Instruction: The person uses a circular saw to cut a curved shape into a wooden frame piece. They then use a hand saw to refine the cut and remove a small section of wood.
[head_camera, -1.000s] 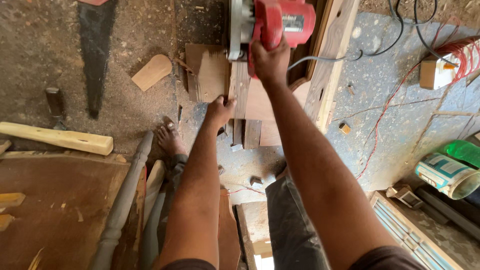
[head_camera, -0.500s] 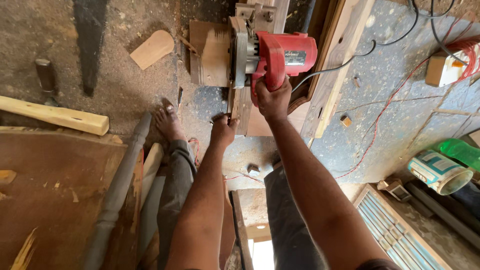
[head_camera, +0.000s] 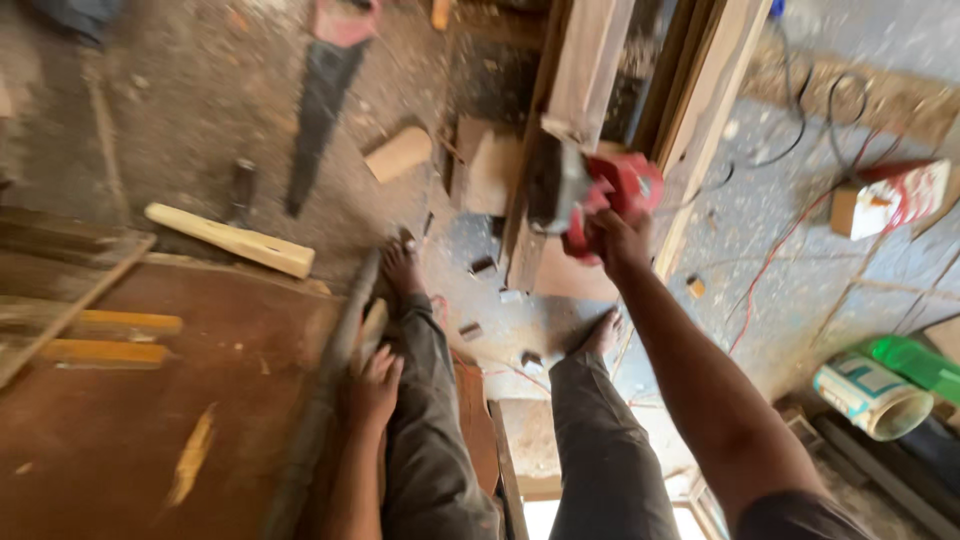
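L hand (head_camera: 375, 388) now off plank (head_camera: 527, 235), on knee.

Dusty concrete floor (head_camera: 200, 110) across the whole frame. Lying on it: a hand saw (head_camera: 320, 110) at upper left, a pale wooden handle (head_camera: 232, 240) at left centre, small wood offcuts (head_camera: 398, 153) at top centre, a red cable (head_camera: 780, 260) at right, a brown board (head_camera: 170, 400) at lower left.

One red power saw (head_camera: 600, 195), one handsaw (head_camera: 318, 110) and one hammer (head_camera: 232, 238) were present. Two hands were in view, left (head_camera: 375, 385) and right (head_camera: 615, 240), along with two bare feet. One white can (head_camera: 868, 397) lay at right.
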